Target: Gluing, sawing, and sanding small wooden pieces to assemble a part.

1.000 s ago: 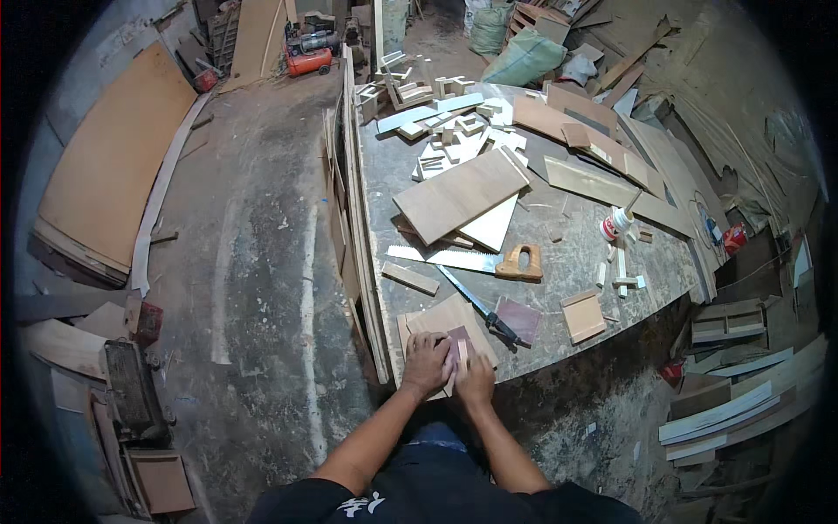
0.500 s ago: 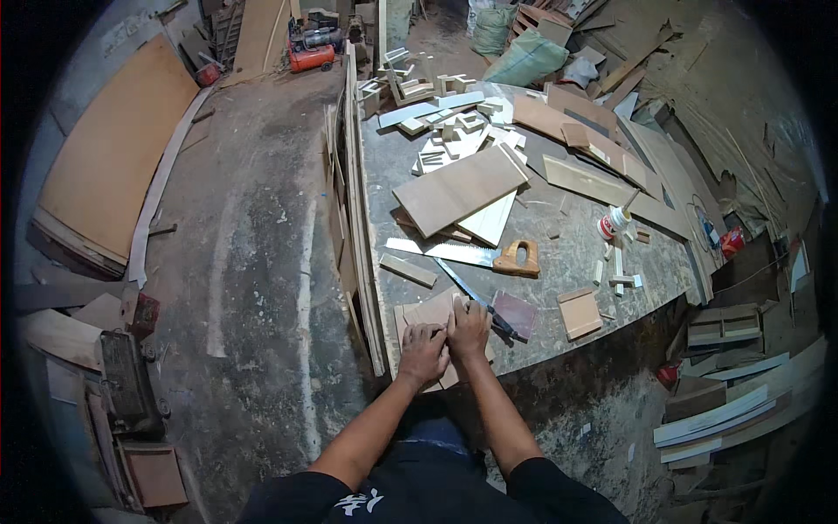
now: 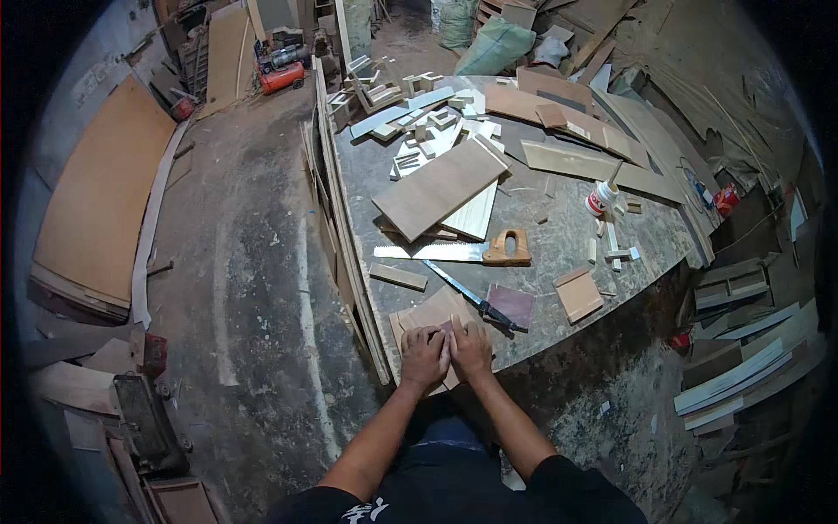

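Observation:
Side by side at the table's near edge, my left hand [image 3: 425,356] and my right hand [image 3: 471,351] are closed, thumbs close together, over a flat light-brown wooden panel [image 3: 415,318]. Between their fingertips shows a bit of a thin reddish-brown piece [image 3: 448,326], like sandpaper; the fingers cover most of it. Just beyond my right hand lies a dark-red square sheet [image 3: 513,302], with the black handle of a narrow-bladed saw [image 3: 502,316] over its corner. Farther back rests a wide handsaw [image 3: 454,253] with a wooden grip.
A wood strip [image 3: 398,277] lies left of the narrow saw. To the right are a small wooden panel [image 3: 579,295] and a white glue bottle [image 3: 601,199] with a stick in it. Large boards [image 3: 443,189] and several offcuts cover the far table. Upright panels [image 3: 345,253] line its left edge.
My right hand has drawn back toward me and now sits level with my left. The reddish-brown piece shows between the fingertips. The whole view has shifted slightly as my head turned.

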The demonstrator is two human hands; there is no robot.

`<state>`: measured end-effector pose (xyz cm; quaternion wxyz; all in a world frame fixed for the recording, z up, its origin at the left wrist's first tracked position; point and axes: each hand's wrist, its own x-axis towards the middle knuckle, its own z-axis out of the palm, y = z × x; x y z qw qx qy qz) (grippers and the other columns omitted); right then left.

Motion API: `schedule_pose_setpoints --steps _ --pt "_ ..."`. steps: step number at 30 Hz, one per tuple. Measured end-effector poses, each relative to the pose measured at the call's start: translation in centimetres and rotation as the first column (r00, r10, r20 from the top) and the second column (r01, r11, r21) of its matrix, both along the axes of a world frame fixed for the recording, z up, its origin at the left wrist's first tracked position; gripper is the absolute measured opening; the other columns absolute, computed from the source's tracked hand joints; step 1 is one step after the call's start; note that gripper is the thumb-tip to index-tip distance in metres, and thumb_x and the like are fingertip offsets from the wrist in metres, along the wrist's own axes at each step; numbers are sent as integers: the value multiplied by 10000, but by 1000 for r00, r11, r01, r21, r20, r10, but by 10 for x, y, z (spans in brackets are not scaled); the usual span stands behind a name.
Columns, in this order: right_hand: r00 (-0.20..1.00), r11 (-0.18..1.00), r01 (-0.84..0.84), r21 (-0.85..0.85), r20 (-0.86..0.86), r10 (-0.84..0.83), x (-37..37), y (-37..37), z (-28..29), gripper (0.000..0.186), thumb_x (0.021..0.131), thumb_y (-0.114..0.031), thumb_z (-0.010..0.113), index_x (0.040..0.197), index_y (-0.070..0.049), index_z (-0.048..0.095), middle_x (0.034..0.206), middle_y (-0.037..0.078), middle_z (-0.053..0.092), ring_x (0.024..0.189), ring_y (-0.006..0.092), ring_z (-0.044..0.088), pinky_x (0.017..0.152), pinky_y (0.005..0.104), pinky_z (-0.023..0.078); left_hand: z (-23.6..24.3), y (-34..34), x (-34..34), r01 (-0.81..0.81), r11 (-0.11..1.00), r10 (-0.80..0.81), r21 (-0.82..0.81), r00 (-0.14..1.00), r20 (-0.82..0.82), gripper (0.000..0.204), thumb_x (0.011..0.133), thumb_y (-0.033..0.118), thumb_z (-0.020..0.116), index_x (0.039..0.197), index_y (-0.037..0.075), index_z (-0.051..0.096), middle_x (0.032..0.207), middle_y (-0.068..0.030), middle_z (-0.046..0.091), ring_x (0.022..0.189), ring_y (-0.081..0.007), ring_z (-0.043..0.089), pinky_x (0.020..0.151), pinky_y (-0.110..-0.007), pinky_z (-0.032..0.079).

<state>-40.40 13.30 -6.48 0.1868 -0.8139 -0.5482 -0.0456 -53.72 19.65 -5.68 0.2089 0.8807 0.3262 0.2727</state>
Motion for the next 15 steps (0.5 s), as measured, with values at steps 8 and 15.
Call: schedule_pose_setpoints --steps 8,15 --pt "989 989 -147 1 10 147 -18 -46 -1 497 868 -170 651 1322 5 551 962 136 601 902 317 596 821 459 452 6 2 -5 22 1000 -23 -15 997 -73 379 828 228 676 1175 83 632 1231 -96 555 1173 -317 484 1098 -522 297" --pt "996 996 -87 -23 9 87 13 22 4 433 887 -167 595 1292 -12 581 971 132 620 872 320 594 809 446 458 3 3 8 48 998 -51 -27 994 -93 422 827 225 666 1222 82 630 1239 -104 543 1192 -326 465 1093 -525 294"
